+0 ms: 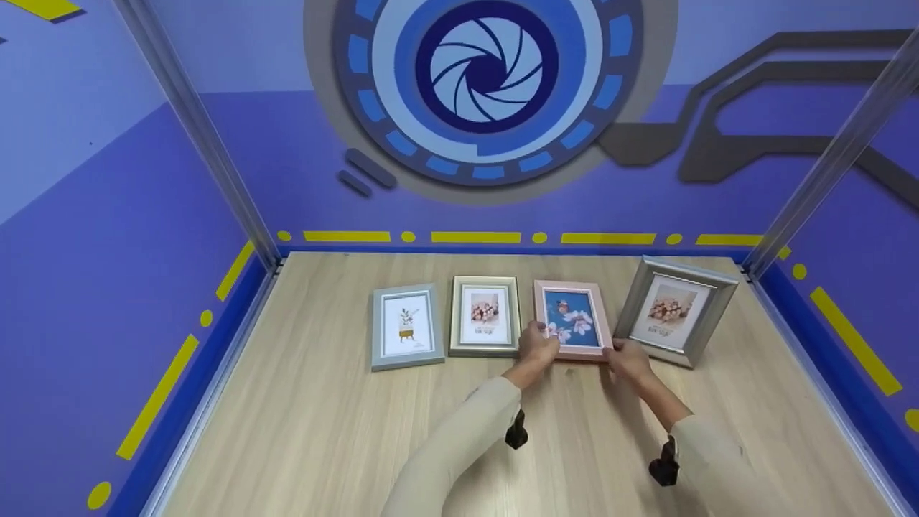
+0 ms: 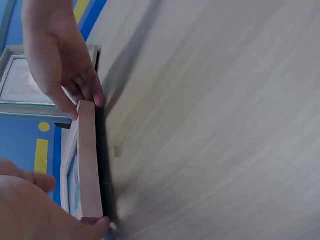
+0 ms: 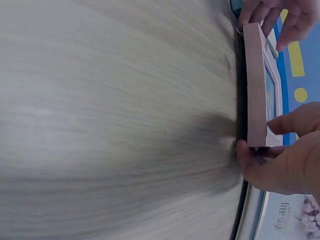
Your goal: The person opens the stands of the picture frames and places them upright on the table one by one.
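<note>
A pink picture frame (image 1: pixel 602 316) with a blue flower picture leans slightly back on the wooden table (image 1: pixel 323 431). My left hand (image 1: pixel 537 346) holds its lower left corner, thumb on the front side and fingers by the side and bottom. My right hand (image 1: pixel 630 360) pinches the lower right corner, as the right wrist view shows at the pink frame's edge (image 3: pixel 256 90). Just left of it stands a champagne-coloured frame (image 1: pixel 484 352) with a bouquet print. To its right is a larger silver-grey frame (image 1: pixel 632 301), angled toward the left, close behind my right hand.
A light blue-grey frame (image 1: pixel 408 364) with a plant print stands at the left end of the row. Behind the row rises a purple-blue panel (image 1: pixel 251 165) with yellow dashes; metal posts (image 1: pixel 208 136) mark the back corners. Dark clips (image 1: pixel 517 431) hang at both sleeves.
</note>
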Demonstrator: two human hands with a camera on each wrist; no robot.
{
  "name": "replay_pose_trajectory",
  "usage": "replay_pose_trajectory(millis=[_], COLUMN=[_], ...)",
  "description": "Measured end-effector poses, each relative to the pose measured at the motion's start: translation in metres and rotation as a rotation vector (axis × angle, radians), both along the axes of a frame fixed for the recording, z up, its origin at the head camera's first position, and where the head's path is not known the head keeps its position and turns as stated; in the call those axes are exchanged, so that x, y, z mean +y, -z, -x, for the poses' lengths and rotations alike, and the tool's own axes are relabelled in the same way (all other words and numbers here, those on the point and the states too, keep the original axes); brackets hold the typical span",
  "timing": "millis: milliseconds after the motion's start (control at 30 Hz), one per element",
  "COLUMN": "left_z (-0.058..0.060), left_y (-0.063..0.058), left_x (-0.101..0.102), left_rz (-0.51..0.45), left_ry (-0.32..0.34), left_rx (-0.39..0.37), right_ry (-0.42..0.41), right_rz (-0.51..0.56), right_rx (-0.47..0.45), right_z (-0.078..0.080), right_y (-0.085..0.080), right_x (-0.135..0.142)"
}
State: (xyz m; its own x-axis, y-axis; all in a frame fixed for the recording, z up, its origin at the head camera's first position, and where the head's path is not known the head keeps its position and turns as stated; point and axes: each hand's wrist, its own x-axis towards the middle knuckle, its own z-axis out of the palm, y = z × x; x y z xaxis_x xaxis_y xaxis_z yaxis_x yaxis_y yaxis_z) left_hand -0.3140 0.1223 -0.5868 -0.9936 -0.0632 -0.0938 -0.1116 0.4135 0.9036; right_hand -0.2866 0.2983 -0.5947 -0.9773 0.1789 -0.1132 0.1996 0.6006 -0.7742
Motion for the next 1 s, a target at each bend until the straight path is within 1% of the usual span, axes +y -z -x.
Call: replay_pose_trajectory(millis=[67, 133, 200, 367, 433, 500, 633, 767, 900, 1000], left_z=[0.000, 0.000, -0.001, -0.003, -0.002, -0.002, -0.002, -0.002, 0.000, 0.002], left_y=[-0.003, -0.005, -0.005, -0.003, -0.003, -0.003, -0.004, -0.006, -0.009, -0.010], left_x=[-0.002, -0.005, -0.006, -0.008, -0.009, -0.011, -0.015, -0.020, -0.026, -0.030], left_rz=[0.022, 0.023, -0.025, -0.148, -0.159, -0.171, -0.208, -0.237, -0.268, -0.297], left_ry=[-0.050, -0.070, -0.066, -0.055, -0.057, -0.056, -0.038, -0.011, 0.044, 0.082], left_rx=[-0.021, -0.032, -0.058, -0.138, -0.150, -0.158, -0.196, -0.242, -0.263, -0.259], right_ry=[0.021, 0.030, 0.022, -0.020, -0.033, -0.047, -0.055, -0.056, -0.065, -0.077], right_rz=[0.054, 0.107, 0.142, 0.285, 0.345, 0.380, 0.439, 0.472, 0.483, 0.497], right_rx=[-0.009, -0.025, -0.045, -0.121, -0.141, -0.152, -0.169, -0.232, -0.314, -0.337], right_z=[0.000, 0.001, 0.000, -0.005, -0.007, -0.009, -0.008, -0.008, -0.005, -0.003], right_y=[-0.003, -0.005, -0.007, -0.011, -0.013, -0.015, -0.017, -0.020, -0.023, -0.027], right_x=[0.002, 0.004, 0.006, 0.009, 0.010, 0.010, 0.012, 0.014, 0.016, 0.018])
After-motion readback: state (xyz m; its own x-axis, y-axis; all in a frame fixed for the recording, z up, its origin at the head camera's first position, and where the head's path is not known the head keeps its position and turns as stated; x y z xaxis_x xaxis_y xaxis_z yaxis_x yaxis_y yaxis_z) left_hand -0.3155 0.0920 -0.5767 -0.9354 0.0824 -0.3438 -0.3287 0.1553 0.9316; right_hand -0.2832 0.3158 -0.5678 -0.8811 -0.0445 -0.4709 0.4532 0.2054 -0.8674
